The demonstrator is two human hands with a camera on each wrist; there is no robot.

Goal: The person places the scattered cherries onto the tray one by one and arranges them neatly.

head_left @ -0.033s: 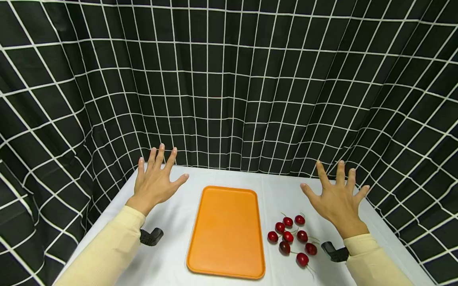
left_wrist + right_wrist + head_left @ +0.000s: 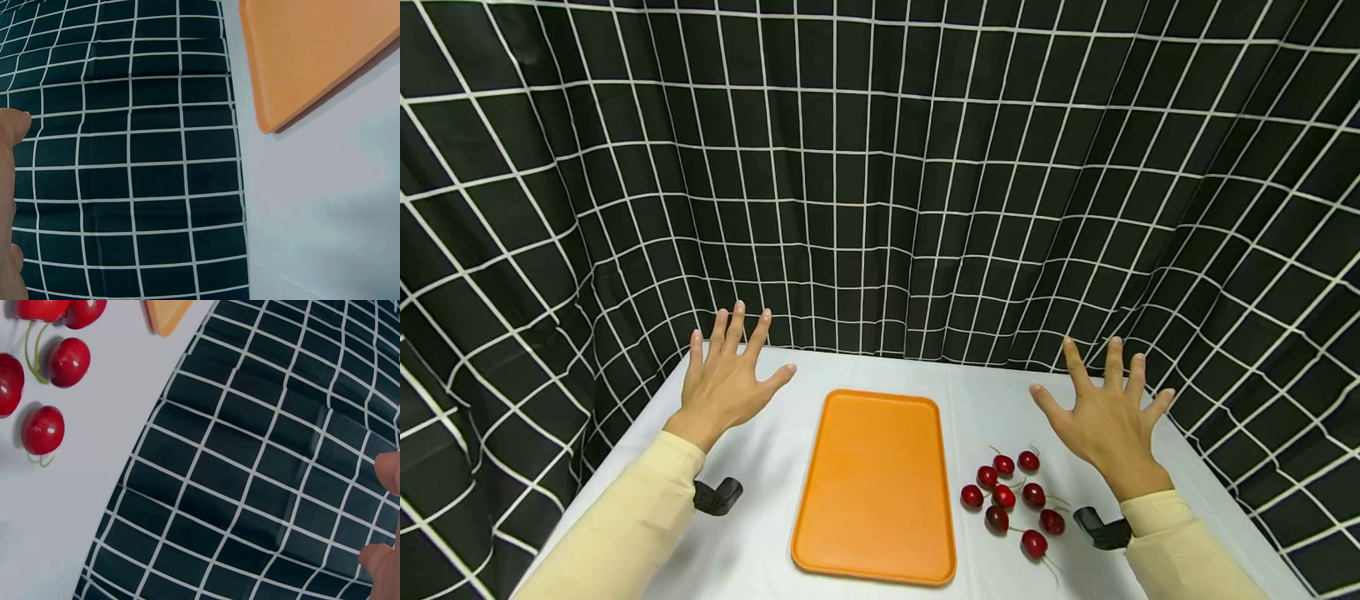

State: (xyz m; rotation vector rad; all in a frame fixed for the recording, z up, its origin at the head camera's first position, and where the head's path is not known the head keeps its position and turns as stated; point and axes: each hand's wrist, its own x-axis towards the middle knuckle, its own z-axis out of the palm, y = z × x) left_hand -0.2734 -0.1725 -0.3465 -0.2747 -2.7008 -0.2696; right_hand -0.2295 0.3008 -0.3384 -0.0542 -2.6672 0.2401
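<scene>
An orange rectangular tray (image 2: 874,492) lies on the white tabletop between the two arms. To its right sits a loose cluster of red cherries (image 2: 1003,497), several with thin green stems. My left hand (image 2: 726,383) hovers left of the tray's far end, fingers spread and holding nothing. My right hand (image 2: 1108,417), also spread and bare, hangs beyond and right of the cherries. The left wrist view shows a tray corner (image 2: 269,119) and part of the hand (image 2: 7,200) at the left edge. In the right wrist view, cherries (image 2: 69,362) fill the upper left.
A white cloth (image 2: 760,533) covers the table. Black curtain (image 2: 865,183) with a white grid surrounds its back and sides. Dark wrist cameras (image 2: 718,497) stick out from both cream sleeves (image 2: 632,517), low over the cloth.
</scene>
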